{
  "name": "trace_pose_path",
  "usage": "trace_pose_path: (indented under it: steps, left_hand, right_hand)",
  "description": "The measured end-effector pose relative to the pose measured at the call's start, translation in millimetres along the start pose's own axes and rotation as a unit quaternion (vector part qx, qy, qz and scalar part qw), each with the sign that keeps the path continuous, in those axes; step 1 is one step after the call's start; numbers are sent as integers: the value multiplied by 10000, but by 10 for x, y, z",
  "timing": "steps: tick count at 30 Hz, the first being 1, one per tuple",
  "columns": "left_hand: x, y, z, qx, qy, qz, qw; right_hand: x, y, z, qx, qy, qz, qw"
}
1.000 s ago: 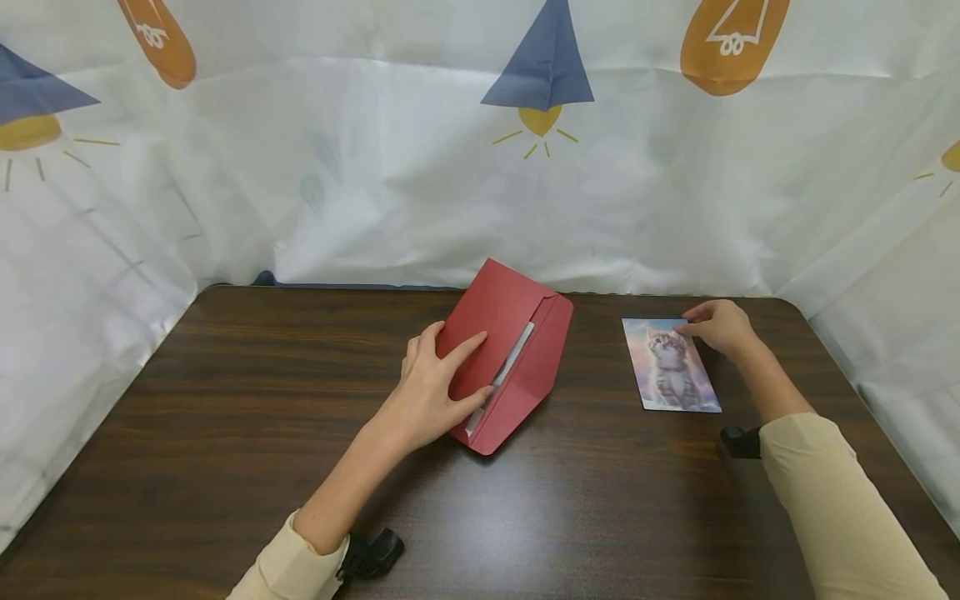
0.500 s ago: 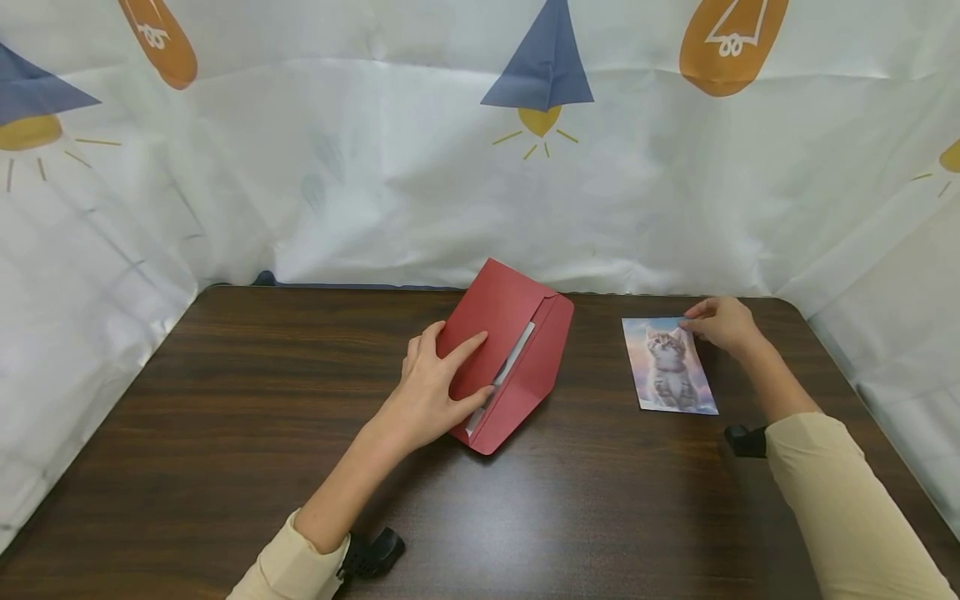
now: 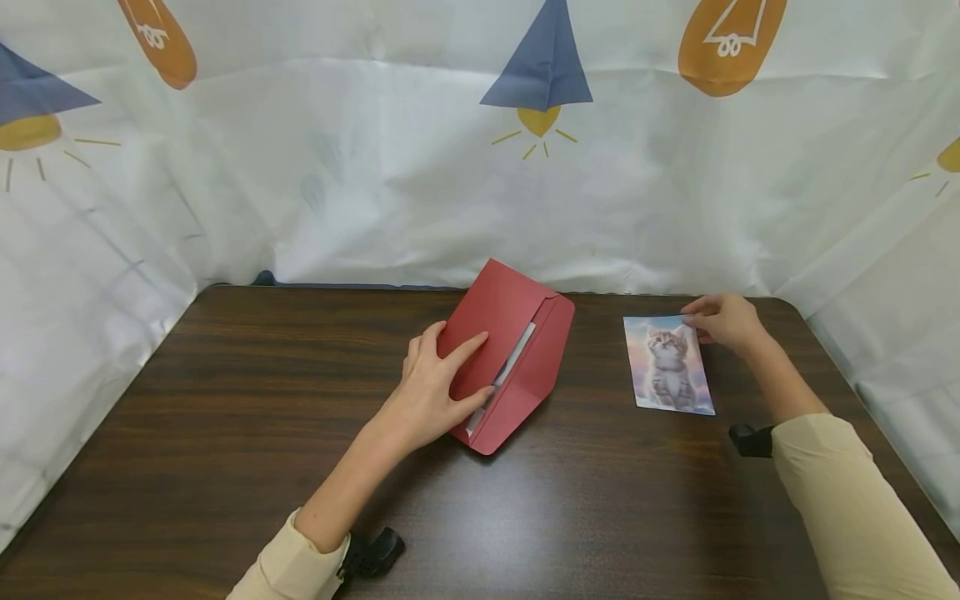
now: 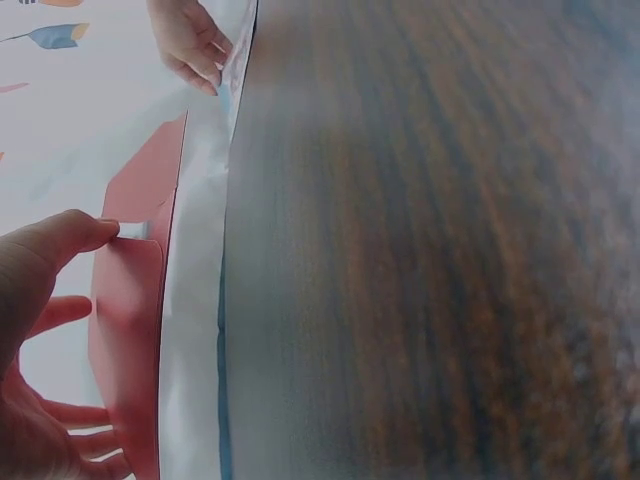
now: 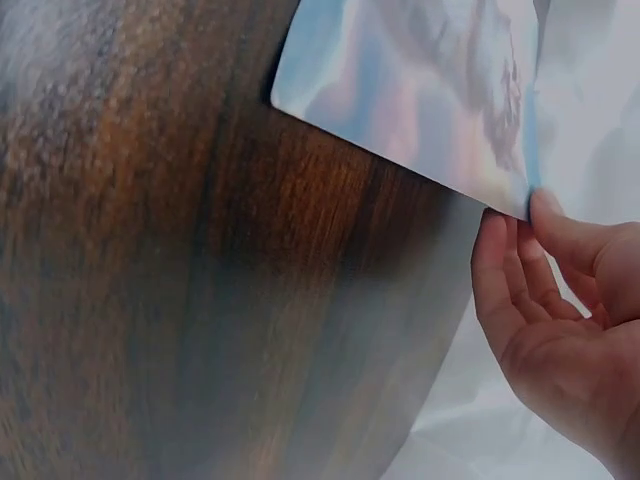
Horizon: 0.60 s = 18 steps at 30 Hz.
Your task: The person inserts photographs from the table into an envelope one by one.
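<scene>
A red envelope (image 3: 498,333) lies slantwise at mid-table, its flap folded out to the right and a white strip (image 3: 517,354) showing in the opening. My left hand (image 3: 431,387) rests on it with fingers spread, the thumb at the opening's edge. In the left wrist view the left hand (image 4: 45,330) has fairly straight fingers against the envelope (image 4: 130,320). To the right, a kitten picture card (image 3: 667,367) is pinched at its top right corner by my right hand (image 3: 723,321). The right wrist view shows the right hand's thumb and fingers on the card's (image 5: 400,90) corner.
The dark wood table (image 3: 262,400) runs back to a white curtain (image 3: 360,183) printed with lamps. Black wrist devices sit on both forearms, the left device (image 3: 372,552) low in front and the right device (image 3: 750,440) near the card.
My right hand has shifted slightly back and to the right. The card has turned a little, its near edge swinging left. The left hand and envelope stay nearly still.
</scene>
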<state>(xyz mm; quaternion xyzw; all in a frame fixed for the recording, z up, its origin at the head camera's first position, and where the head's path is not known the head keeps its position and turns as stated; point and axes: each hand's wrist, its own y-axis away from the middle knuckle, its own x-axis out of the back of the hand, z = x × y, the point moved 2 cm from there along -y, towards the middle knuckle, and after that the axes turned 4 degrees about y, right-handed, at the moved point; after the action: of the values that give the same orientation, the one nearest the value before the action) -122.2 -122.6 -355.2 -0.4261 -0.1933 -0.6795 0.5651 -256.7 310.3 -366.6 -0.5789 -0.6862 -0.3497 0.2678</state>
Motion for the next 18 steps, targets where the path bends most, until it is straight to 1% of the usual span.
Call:
trace_pose_path:
  steps: [6,10,18]
  left_hand:
    - [1,3,-6,-55,-23,42,10000]
    - [5,2,-6,-38,-34,26,10000]
    - [12,1,2,-33,-37,40,10000]
  right_hand:
    - [28,11,-2,24,-39,-79,10000]
    - [49,21,4,43,-16,-100,9999]
    - [82,64,-9,189,-15,-62,9998]
